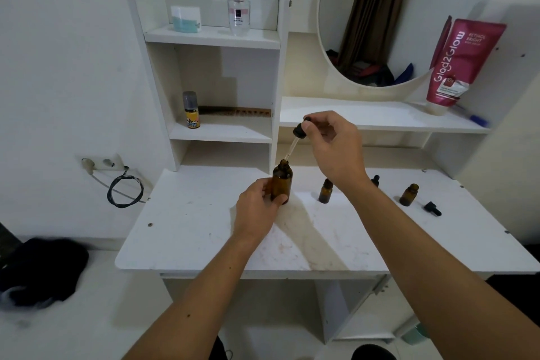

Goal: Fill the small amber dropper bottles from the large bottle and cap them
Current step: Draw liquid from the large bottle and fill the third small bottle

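The large amber bottle [282, 180] stands uncapped on the white table [204, 231]; my left hand [258, 207] grips its lower body. Above it, my right hand [331, 146] pinches the black bulb of a glass dropper [295, 140], whose tip sits at the bottle's mouth. One small amber bottle [325, 191] stands open just right of the large one, partly behind my right wrist. A second small amber bottle [408, 195] stands open farther right. A black dropper cap [433, 209] lies beside it, and another black cap [376, 180] peeks out behind my right forearm.
A white shelf unit [216, 38] rises behind the table with a perfume bottle [239, 9], a jar [186, 19], a small spray can [190, 110] and a comb [236, 111]. A round mirror and a pink tube [455, 64] stand at back right. A wall socket with a coiled cable [124, 190] is at left.
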`<state>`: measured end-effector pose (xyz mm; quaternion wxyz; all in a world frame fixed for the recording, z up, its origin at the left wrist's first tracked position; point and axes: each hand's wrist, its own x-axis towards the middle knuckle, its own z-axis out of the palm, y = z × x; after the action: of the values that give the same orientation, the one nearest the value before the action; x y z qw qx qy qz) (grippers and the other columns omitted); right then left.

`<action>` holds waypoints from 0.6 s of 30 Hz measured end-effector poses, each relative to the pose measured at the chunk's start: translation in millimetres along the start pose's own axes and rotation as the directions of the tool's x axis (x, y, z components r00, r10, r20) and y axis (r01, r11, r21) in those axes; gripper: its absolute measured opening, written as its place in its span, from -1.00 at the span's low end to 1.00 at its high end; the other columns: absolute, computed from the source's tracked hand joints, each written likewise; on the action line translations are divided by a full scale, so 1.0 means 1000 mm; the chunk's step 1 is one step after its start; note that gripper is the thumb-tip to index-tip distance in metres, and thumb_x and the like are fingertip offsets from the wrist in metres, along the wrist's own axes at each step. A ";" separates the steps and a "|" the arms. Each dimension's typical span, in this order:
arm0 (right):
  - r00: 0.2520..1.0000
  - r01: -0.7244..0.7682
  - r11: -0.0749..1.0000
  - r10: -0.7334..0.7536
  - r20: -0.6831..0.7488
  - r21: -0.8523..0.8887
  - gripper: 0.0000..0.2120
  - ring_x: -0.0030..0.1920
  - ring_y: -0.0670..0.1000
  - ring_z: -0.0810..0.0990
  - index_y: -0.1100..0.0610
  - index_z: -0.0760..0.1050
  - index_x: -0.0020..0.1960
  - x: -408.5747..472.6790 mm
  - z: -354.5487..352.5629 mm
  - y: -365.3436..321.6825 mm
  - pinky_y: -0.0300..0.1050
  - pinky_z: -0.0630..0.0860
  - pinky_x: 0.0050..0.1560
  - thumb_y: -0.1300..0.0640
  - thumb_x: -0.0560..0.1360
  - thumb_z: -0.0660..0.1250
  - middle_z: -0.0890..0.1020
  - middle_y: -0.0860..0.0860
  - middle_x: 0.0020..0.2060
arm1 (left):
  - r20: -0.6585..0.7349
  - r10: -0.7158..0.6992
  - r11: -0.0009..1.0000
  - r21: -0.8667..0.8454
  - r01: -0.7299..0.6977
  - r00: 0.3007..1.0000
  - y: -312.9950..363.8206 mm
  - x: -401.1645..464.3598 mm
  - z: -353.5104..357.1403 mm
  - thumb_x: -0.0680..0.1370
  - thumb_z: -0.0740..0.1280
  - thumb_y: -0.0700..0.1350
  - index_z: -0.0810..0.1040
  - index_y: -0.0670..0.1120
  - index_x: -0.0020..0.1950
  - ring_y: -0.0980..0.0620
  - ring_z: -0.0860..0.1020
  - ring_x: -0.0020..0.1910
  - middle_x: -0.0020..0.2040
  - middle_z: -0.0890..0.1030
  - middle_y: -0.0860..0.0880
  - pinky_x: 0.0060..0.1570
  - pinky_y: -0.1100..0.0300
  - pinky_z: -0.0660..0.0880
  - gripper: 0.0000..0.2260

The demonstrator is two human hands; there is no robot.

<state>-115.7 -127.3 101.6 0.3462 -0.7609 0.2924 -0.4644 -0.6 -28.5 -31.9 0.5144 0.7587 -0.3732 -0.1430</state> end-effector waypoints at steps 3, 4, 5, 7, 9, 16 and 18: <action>0.998 0.014 0.999 -0.011 -0.065 0.049 -0.86 -0.06 -0.23 0.67 0.13 0.66 0.16 0.001 -0.011 -0.003 -0.40 0.56 0.03 0.15 0.62 0.41 0.72 -0.12 -0.06 | -0.017 -0.015 1.000 -0.016 0.015 1.000 0.000 -0.003 0.001 0.51 0.54 0.05 0.53 -0.02 0.40 0.01 0.60 0.25 0.28 0.65 0.02 0.34 -0.01 0.55 -0.50; 0.997 0.013 0.998 -0.007 -0.083 0.066 -0.86 -0.05 -0.20 0.68 0.13 0.66 0.16 0.000 -0.015 -0.003 -0.38 0.57 0.04 0.15 0.63 0.41 0.72 -0.10 -0.06 | -0.032 -0.022 1.000 -0.022 0.022 0.999 0.000 -0.004 0.002 0.50 0.55 0.05 0.52 -0.02 0.40 0.01 0.61 0.25 0.29 0.64 0.01 0.34 0.00 0.55 -0.49; 0.995 0.011 0.997 -0.003 -0.096 0.080 -0.85 -0.04 -0.18 0.69 0.14 0.66 0.16 -0.001 -0.020 -0.002 -0.37 0.57 0.05 0.14 0.63 0.41 0.73 -0.08 -0.05 | -0.050 -0.031 0.999 -0.033 0.029 0.998 0.000 -0.006 0.002 0.49 0.56 0.04 0.51 -0.03 0.40 0.01 0.61 0.24 0.29 0.64 0.00 0.33 0.01 0.56 -0.48; 0.994 0.013 0.995 -0.002 -0.109 0.099 -0.85 -0.04 -0.17 0.70 0.15 0.66 0.16 -0.005 -0.029 0.000 -0.36 0.57 0.04 0.14 0.63 0.41 0.74 -0.06 -0.05 | -0.094 -0.060 0.995 -0.090 0.052 0.994 0.000 -0.010 0.002 0.47 0.58 0.01 0.51 -0.06 0.39 0.02 0.61 0.19 0.25 0.64 -0.02 0.28 0.08 0.57 -0.46; 0.993 0.019 0.995 -0.008 -0.116 0.095 -0.85 -0.05 -0.18 0.70 0.15 0.66 0.16 -0.009 -0.039 0.003 -0.36 0.57 0.04 0.14 0.63 0.41 0.74 -0.06 -0.06 | -0.137 -0.093 0.985 -0.158 0.071 0.986 0.003 -0.017 0.004 0.46 0.60 -0.01 0.51 -0.06 0.33 0.04 0.61 0.13 0.18 0.64 -0.01 0.19 0.18 0.58 -0.49; 0.988 -0.021 0.999 0.028 -0.155 0.045 -0.84 -0.05 -0.16 0.71 0.12 0.65 0.18 -0.032 -0.095 0.029 -0.35 0.61 0.00 0.12 0.63 0.41 0.74 -0.07 -0.04 | -0.051 -0.075 0.969 -0.240 0.061 0.996 0.028 -0.053 0.044 0.46 0.59 0.01 0.54 0.01 0.20 0.10 0.63 0.00 0.02 0.63 0.08 -0.02 0.34 0.58 -0.61; 0.983 -0.037 0.999 0.040 -0.182 0.021 -0.84 -0.05 -0.16 0.71 0.11 0.65 0.18 -0.036 -0.117 0.041 -0.34 0.62 0.02 0.12 0.62 0.42 0.73 -0.09 -0.04 | 0.028 -0.046 0.964 -0.260 0.052 0.999 0.040 -0.059 0.063 0.47 0.59 -0.02 0.56 0.00 0.19 0.10 0.63 -0.01 0.00 0.64 0.08 0.01 0.30 0.62 -0.63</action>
<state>-241.4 -153.1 89.2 0.3338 -0.7063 0.3334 -0.5277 -94.9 -36.6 -33.5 0.6018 0.6920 -0.3378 -0.2119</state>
